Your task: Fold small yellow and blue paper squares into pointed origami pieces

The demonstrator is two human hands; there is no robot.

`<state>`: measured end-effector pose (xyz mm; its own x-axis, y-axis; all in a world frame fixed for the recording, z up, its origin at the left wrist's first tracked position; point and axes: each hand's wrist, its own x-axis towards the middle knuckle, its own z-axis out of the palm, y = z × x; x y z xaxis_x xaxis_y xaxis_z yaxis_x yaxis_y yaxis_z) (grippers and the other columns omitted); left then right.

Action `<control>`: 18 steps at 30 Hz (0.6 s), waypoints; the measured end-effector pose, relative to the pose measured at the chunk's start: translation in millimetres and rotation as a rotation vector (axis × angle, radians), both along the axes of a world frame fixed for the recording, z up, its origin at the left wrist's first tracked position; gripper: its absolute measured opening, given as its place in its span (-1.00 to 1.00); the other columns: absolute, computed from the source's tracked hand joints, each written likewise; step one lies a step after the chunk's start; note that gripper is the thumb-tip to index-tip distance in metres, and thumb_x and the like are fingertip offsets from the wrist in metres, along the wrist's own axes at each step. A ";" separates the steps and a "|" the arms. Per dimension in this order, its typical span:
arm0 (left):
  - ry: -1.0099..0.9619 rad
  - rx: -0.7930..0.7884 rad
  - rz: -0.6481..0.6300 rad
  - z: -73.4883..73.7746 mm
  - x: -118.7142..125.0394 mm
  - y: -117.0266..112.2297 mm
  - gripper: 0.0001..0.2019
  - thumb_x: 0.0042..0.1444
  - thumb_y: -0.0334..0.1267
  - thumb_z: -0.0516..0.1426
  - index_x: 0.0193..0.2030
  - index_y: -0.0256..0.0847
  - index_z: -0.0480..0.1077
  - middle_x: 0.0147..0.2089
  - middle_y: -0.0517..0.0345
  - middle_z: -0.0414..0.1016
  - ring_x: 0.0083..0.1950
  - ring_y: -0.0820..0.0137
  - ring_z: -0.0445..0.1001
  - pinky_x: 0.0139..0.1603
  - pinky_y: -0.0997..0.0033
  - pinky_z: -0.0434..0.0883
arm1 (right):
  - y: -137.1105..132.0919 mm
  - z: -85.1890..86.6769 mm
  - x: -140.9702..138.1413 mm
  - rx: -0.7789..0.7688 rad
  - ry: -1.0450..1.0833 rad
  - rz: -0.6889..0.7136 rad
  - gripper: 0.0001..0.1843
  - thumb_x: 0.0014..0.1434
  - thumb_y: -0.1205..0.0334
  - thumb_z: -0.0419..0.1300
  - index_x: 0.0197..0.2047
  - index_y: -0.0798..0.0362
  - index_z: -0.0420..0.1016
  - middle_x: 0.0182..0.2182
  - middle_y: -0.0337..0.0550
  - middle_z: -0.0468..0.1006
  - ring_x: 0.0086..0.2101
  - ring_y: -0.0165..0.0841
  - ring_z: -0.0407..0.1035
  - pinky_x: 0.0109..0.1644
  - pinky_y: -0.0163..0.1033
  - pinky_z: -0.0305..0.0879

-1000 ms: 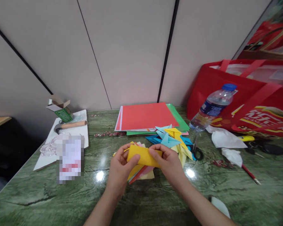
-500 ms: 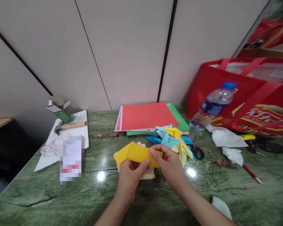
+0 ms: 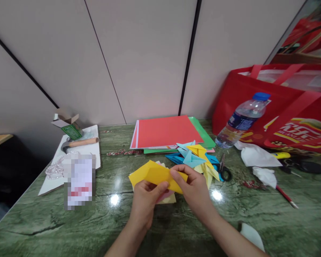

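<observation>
A folded piece of yellow paper (image 3: 160, 174) is held between both hands, low over the table. My left hand (image 3: 147, 198) pinches its lower left part between thumb and fingers. My right hand (image 3: 189, 184) grips its right end, the thumb lying on top. Beneath it lie more sheets, among them a yellow sheet (image 3: 139, 172) at the left and a pale yellow sheet (image 3: 169, 199) at the front; the paper in my hands hides much of them. Just beyond my right hand is a heap of blue and yellow folded paper shapes (image 3: 194, 157), with black scissors (image 3: 224, 171) beside it.
Behind stand stacked coloured sheets (image 3: 168, 132). At the right are a tilted water bottle (image 3: 242, 119), a red bag (image 3: 289, 107), crumpled tissue (image 3: 256, 155) and a red brush-like stick (image 3: 286, 196). At the left, a hammer (image 3: 81, 142), a small green box (image 3: 72, 131) and beads (image 3: 56, 169) lie on a white board (image 3: 46, 185).
The right end of the yellow paper has shifted slightly right and down with my right hand. Both hands keep their grip.
</observation>
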<state>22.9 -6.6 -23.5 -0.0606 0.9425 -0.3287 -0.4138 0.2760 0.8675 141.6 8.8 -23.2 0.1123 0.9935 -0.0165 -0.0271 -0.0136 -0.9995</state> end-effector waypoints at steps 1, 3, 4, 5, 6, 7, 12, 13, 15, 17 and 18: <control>-0.010 0.006 -0.007 1.1 -0.9 0.6 -0.67 -0.34 -0.37 0.34 -0.32 -0.34 0.50 -0.32 0.03 0.59 -0.33 0.31 0.53 -0.30 0.40 0.47 | 1.0 -1.5 0.7 -0.007 0.003 -0.002 -0.72 -0.05 0.02 0.21 -0.45 0.09 0.42 -0.52 -0.20 0.43 -0.50 -0.38 0.27 -0.45 -0.33 0.24; -0.002 0.051 -0.006 3.6 -4.3 2.2 -0.67 -0.34 -0.40 0.33 -0.31 -0.32 0.49 -0.31 0.06 0.58 -0.33 0.34 0.51 -0.30 0.44 0.46 | 3.1 -5.3 2.1 -0.023 0.021 -0.004 -0.71 -0.04 0.00 0.21 -0.44 0.09 0.42 -0.52 -0.19 0.43 -0.51 -0.37 0.26 -0.48 -0.33 0.23; 0.017 0.076 -0.008 4.8 -6.9 3.4 -0.68 -0.33 -0.40 0.33 -0.32 -0.31 0.48 -0.33 0.08 0.58 -0.34 0.36 0.50 -0.31 0.47 0.45 | 3.9 -7.3 2.6 -0.029 0.032 0.002 -0.70 -0.04 0.00 0.20 -0.43 0.09 0.42 -0.52 -0.19 0.43 -0.51 -0.37 0.26 -0.49 -0.32 0.23; 0.058 0.091 -0.011 5.7 -9.8 4.6 -0.71 -0.31 -0.39 0.32 -0.33 -0.31 0.48 -0.36 0.10 0.57 -0.38 0.40 0.49 -0.35 0.50 0.43 | 4.4 -9.1 3.0 -0.033 0.042 0.006 -0.70 -0.03 -0.01 0.20 -0.43 0.09 0.42 -0.51 -0.18 0.43 -0.51 -0.37 0.27 -0.49 -0.32 0.23; 0.109 0.097 -0.018 6.5 -12.9 5.9 -0.73 -0.28 -0.37 0.31 -0.34 -0.31 0.48 -0.40 0.12 0.56 -0.44 0.44 0.47 -0.40 0.54 0.41 | 4.7 -10.5 3.2 -0.034 0.048 0.011 -0.70 -0.03 -0.01 0.20 -0.43 0.09 0.43 -0.51 -0.18 0.43 -0.51 -0.37 0.27 -0.49 -0.32 0.23; 0.144 0.093 -0.039 7.1 -15.8 7.1 -0.74 -0.27 -0.36 0.31 -0.34 -0.32 0.48 -0.42 0.14 0.55 -0.47 0.47 0.45 -0.42 0.56 0.40 | 4.8 -11.4 3.2 -0.034 0.051 0.017 -0.70 -0.03 0.00 0.20 -0.42 0.09 0.43 -0.51 -0.18 0.44 -0.51 -0.36 0.28 -0.49 -0.32 0.23; 0.236 0.057 -0.091 9.3 -21.3 9.9 -0.76 -0.26 -0.32 0.30 -0.38 -0.33 0.46 -0.45 0.13 0.55 -0.52 0.47 0.46 -0.47 0.54 0.41 | 3.8 -8.5 2.5 -0.035 0.025 0.013 -0.69 -0.05 -0.03 0.21 -0.44 0.08 0.43 -0.53 -0.20 0.43 -0.53 -0.38 0.27 -0.50 -0.33 0.22; 0.233 0.046 -0.097 9.7 -20.9 9.9 -0.76 -0.26 -0.32 0.30 -0.38 -0.33 0.46 -0.44 0.12 0.56 -0.52 0.45 0.47 -0.47 0.52 0.42 | 3.6 -7.0 2.4 -0.039 0.018 0.006 -0.68 -0.06 -0.03 0.21 -0.45 0.08 0.43 -0.54 -0.20 0.43 -0.53 -0.38 0.27 -0.51 -0.33 0.22; 0.219 0.031 -0.094 10.2 -19.9 9.8 -0.75 -0.27 -0.32 0.31 -0.38 -0.33 0.46 -0.44 0.12 0.57 -0.53 0.43 0.49 -0.47 0.50 0.44 | 3.0 -4.1 2.1 -0.043 0.003 0.000 -0.67 -0.07 -0.05 0.21 -0.45 0.08 0.43 -0.55 -0.21 0.43 -0.55 -0.38 0.26 -0.53 -0.33 0.21; 0.214 0.025 -0.080 10.1 -19.7 9.8 -0.75 -0.29 -0.32 0.31 -0.39 -0.33 0.46 -0.45 0.12 0.57 -0.53 0.43 0.49 -0.47 0.51 0.44 | 2.6 -2.0 1.8 -0.039 -0.022 -0.004 -0.67 -0.08 -0.05 0.21 -0.46 0.08 0.43 -0.55 -0.21 0.43 -0.56 -0.38 0.26 -0.54 -0.33 0.19; 0.213 0.023 -0.073 9.8 -19.9 9.9 -0.75 -0.29 -0.32 0.32 -0.40 -0.34 0.46 -0.45 0.12 0.57 -0.53 0.43 0.49 -0.47 0.51 0.44 | 2.4 -1.5 1.8 -0.036 -0.036 -0.009 -0.66 -0.08 -0.06 0.21 -0.46 0.08 0.44 -0.56 -0.21 0.44 -0.57 -0.39 0.26 -0.54 -0.33 0.18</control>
<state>3.1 3.3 -13.7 -0.0579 0.9540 -0.2941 -0.2000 0.2775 0.9397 143.3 11.2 -24.7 0.1224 0.9913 -0.0477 0.0091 -0.0492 -0.9987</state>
